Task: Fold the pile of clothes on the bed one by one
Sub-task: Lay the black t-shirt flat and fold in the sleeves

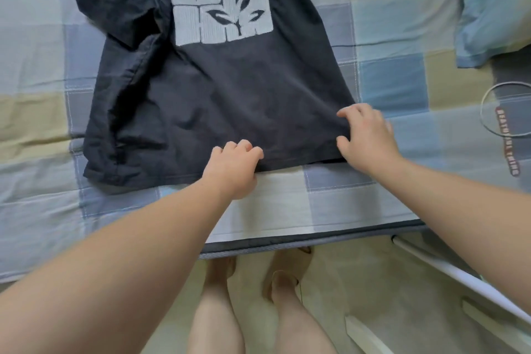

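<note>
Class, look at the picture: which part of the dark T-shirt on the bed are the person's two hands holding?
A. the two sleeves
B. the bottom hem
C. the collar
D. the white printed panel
B: the left hand grips the bottom hem of the dark T-shirt near its middle, and the right hand holds the hem's right-hand corner.

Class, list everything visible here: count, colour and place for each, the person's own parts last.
T-shirt: one, dark with white print, spread on the bed.
bed sheet: one, blue, grey and beige checks, under the T-shirt.
pillow: one, pale blue and cream, upper right.
printed cloth: one, grey with red lettering, right edge.
rail: one, white, lower right.
legs: two, bare, on the floor below.
left hand: one, gripping the T-shirt's hem.
right hand: one, gripping its right corner.
</note>
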The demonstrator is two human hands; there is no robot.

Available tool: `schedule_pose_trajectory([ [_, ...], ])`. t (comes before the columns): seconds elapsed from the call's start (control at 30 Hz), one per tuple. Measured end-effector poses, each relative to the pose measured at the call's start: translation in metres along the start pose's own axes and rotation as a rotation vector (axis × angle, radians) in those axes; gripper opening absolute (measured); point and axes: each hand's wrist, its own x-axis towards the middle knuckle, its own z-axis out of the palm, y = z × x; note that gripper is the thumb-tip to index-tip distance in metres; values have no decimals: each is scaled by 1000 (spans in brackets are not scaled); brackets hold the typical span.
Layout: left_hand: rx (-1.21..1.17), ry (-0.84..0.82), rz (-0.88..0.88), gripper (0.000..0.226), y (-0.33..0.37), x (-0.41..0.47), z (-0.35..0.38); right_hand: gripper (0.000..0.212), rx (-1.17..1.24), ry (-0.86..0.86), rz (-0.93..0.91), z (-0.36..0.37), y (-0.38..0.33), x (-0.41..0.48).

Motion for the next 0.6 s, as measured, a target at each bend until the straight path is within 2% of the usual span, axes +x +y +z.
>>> schedule_pose_trajectory([
  [0.1,47,104,-84,54,-38,-19,6,49,8,-35,-228,16,-44,-8],
  [0.2,68,165,-197,71,-91,-43,14,59,-9,-162,-364,40,-91,-11],
  [0.3,82,119,-319,93,-147,-63,30,70,-51,-337,-396,67,-136,-14],
  [0.37,93,45,-374,96,-179,-74,41,75,-84,-468,-346,85,-158,-18],
  [0.47,68,104,-420,75,-219,-88,53,74,-210,-592,-224,103,-186,-23],
  [0.53,23,176,-360,51,-239,-91,55,69,-248,-569,-152,109,-204,-26],
  [0.6,-12,210,-303,35,-254,-92,51,71,-249,-511,-157,109,-223,-29],
])
